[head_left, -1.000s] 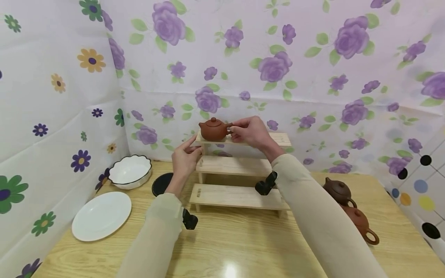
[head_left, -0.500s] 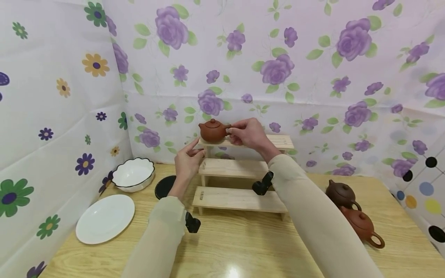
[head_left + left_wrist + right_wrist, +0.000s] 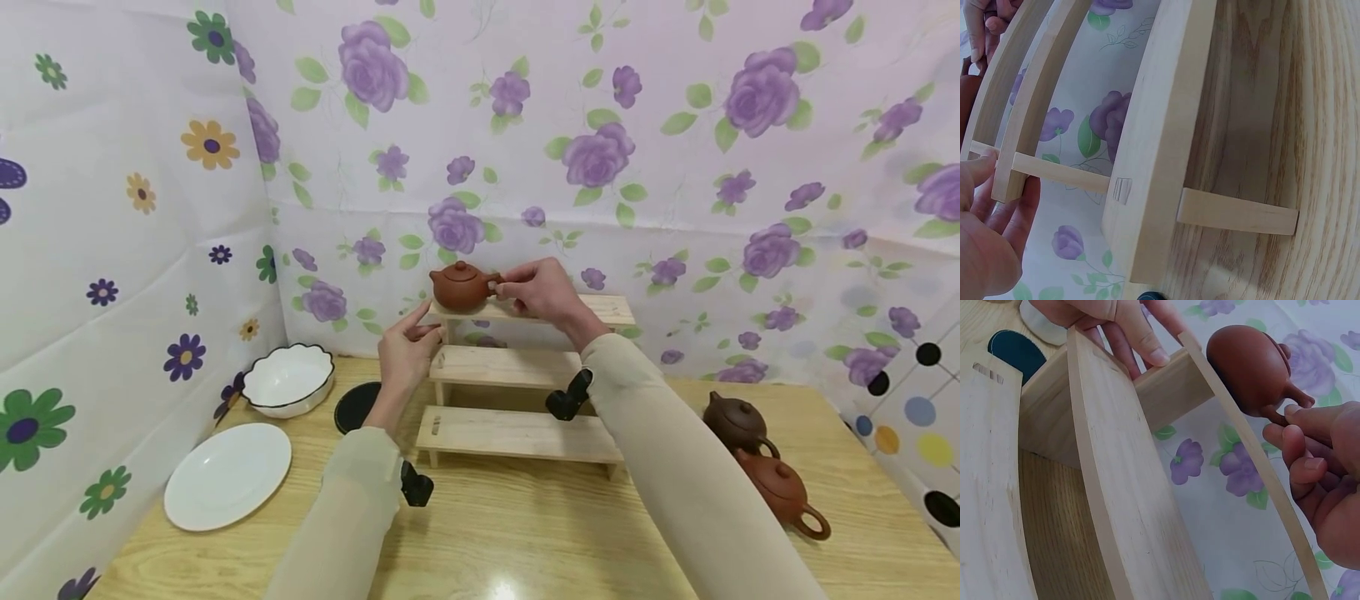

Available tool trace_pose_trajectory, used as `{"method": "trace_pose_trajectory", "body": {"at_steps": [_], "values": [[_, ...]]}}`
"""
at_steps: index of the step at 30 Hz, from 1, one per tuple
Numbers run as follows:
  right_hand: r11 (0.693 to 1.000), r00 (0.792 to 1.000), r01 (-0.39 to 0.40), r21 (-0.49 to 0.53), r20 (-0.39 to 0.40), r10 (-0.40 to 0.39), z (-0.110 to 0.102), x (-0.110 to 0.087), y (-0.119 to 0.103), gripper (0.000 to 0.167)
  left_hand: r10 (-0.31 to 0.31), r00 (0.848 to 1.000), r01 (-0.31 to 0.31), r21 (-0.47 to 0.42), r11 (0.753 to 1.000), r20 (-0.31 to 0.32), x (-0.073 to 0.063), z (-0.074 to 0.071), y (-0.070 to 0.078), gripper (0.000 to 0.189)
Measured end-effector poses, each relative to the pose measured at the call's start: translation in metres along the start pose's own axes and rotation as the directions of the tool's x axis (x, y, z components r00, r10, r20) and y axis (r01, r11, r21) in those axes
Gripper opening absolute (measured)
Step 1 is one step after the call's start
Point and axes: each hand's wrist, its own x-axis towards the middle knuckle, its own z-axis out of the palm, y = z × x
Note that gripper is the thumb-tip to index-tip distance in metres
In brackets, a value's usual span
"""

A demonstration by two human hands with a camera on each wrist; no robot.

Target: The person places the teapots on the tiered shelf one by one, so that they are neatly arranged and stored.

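Note:
A reddish-brown teapot (image 3: 461, 287) sits upright at the left end of the top tier of a wooden three-tier shelf (image 3: 517, 436). Its spout points left and its handle right. My right hand (image 3: 543, 292) pinches that handle between thumb and fingers, plain in the right wrist view, where the teapot (image 3: 1249, 369) shows beyond the top board. My left hand (image 3: 405, 354) grips the shelf's left end just under the top tier. From the left wrist, its thumb and fingers (image 3: 1022, 206) lie on either side of the wooden side support.
On the table's right stand a dark brown teapot (image 3: 735, 422) and another reddish teapot (image 3: 780, 487), partly behind my right sleeve. To the left are a white scalloped bowl (image 3: 288, 379), a white plate (image 3: 227, 477) and a black round item (image 3: 356, 407). Flowered cloth hangs behind.
The teapot has shifted very slightly left along the top tier, with my right hand still on its handle. My left hand keeps its place on the shelf. The head view has tilted a little.

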Motion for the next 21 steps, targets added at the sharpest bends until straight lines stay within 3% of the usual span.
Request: {"method": "trace_pose_trajectory", "body": {"at_steps": [21], "values": [[0.999, 1.000, 0.005, -0.034, 0.004, -0.004, 0.0018, 0.0016, -0.0025, 0.019, 0.004, 1.000, -0.004, 0.023, 1.000, -0.011, -0.0004, 0.0005, -0.0017, 0.050]]}}
